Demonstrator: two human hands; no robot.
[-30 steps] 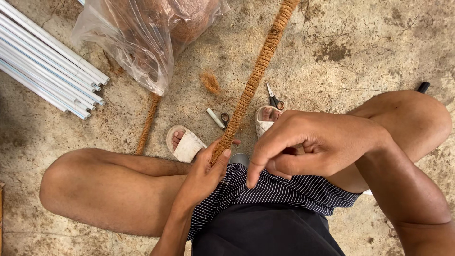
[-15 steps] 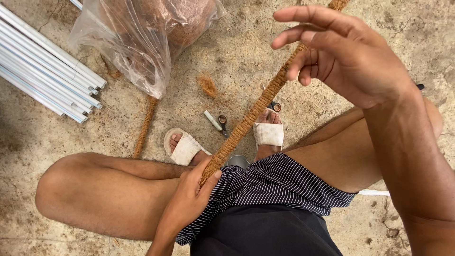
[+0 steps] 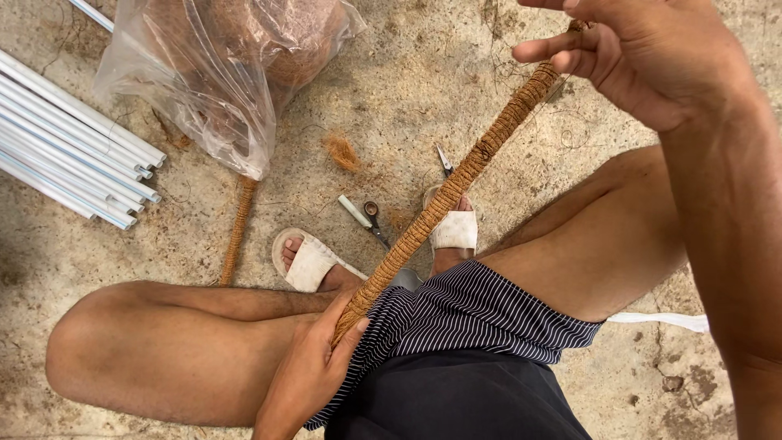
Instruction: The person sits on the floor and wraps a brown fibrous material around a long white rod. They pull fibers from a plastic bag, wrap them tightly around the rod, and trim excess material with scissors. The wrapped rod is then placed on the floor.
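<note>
Since the earlier frames, the right hand (image 3: 652, 57) has climbed away from the lap to the far, upper end of the coir-wrapped stick (image 3: 456, 191), and the stick itself now tilts more steeply across the view. That hand sits at the top tip with its fingers spread and loosely curled; whether it pinches a strand of fibre there or only brushes the tip, I cannot tell, since the palm hides the contact.

Down by the knee, the left hand (image 3: 314, 367) is clenched around the stick's lower end, thumb laid along the wrapping. This grip looks like the anchor: with the base pinned against the thigh, the stick stays slanted and steady while the other hand works at the top (a loose wisp of fibre trails off near that end).

Everything else lies on the concrete floor (image 3: 98, 261) within reach of the seated person. A clear plastic bag of brown coir (image 3: 236, 73) slumps ahead to the left, its mouth towards the legs. Beside it, a bundle of white pipes (image 3: 73, 155) rests side by side. A second wrapped stick (image 3: 236, 232) lies just below the bag, a small tuft of fibre (image 3: 342, 151) sits apart from it, and scissors (image 3: 376, 224) lie between the two sandalled feet, partly crossed by the held stick.
</note>
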